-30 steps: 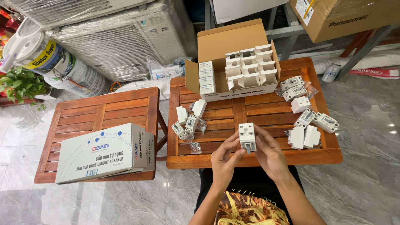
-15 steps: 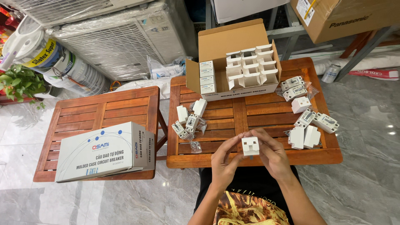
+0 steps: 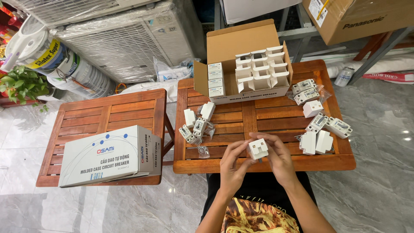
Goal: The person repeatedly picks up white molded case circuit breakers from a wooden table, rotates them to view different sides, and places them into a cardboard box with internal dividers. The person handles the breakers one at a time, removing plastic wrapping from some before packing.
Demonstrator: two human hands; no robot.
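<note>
Hands, left (image 3: 232, 166) and right (image 3: 279, 160), pinch a small white breaker (image 3: 258, 149) between fingertips, below the open carton (image 3: 241, 64). Breaker has dropped lower and turned over since a second ago, so handling goes on, nothing set down.

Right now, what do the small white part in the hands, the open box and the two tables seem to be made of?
White part: likely moulded plastic, smooth and matte, with sharp edges. Both the left hand and right hand hold it.
Open box: brown cardboard inside, white printed outside.
Tables: reddish slatted wood with visible grain, apparently varnished.
</note>
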